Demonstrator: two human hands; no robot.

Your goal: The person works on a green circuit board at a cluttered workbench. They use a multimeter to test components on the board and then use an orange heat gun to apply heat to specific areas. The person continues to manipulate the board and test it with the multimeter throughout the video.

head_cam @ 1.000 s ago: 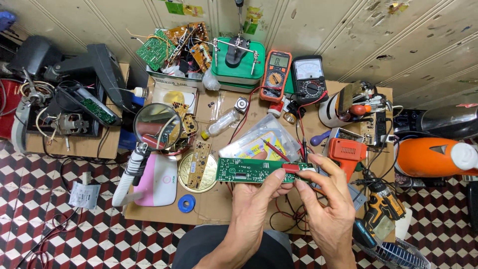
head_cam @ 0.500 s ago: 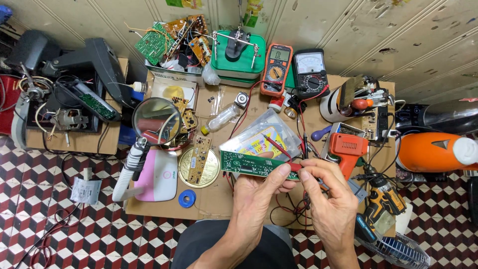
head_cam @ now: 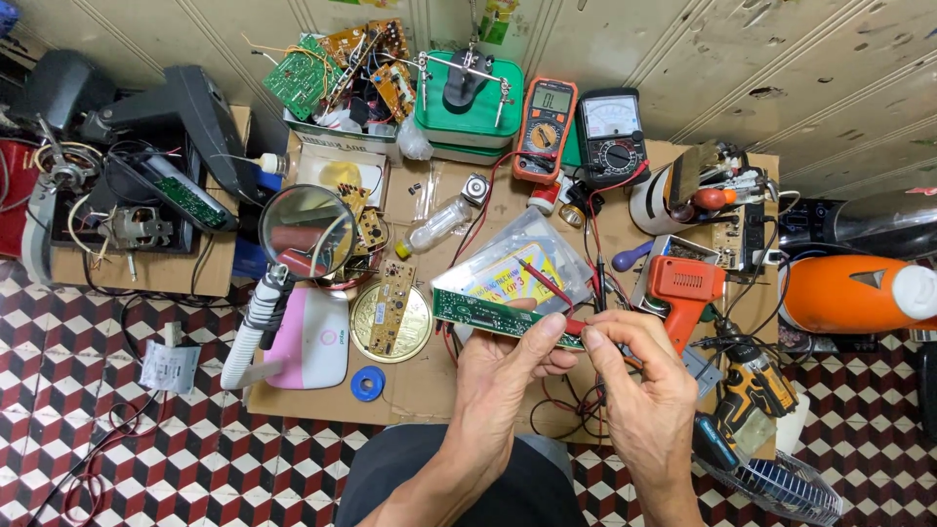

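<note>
The left hand (head_cam: 508, 366) is clamped on the long green circuit board (head_cam: 493, 317), held just above the cluttered desk (head_cam: 429, 385). The right hand (head_cam: 639, 376) pinches a red test probe (head_cam: 547, 285) whose tip touches the board, beside an orange glue gun (head_cam: 683, 288).

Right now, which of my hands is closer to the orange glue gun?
Right. The right hand sits just left of and below the orange glue gun, pinching a red probe. The left hand is farther left, holding the green circuit board.
</note>
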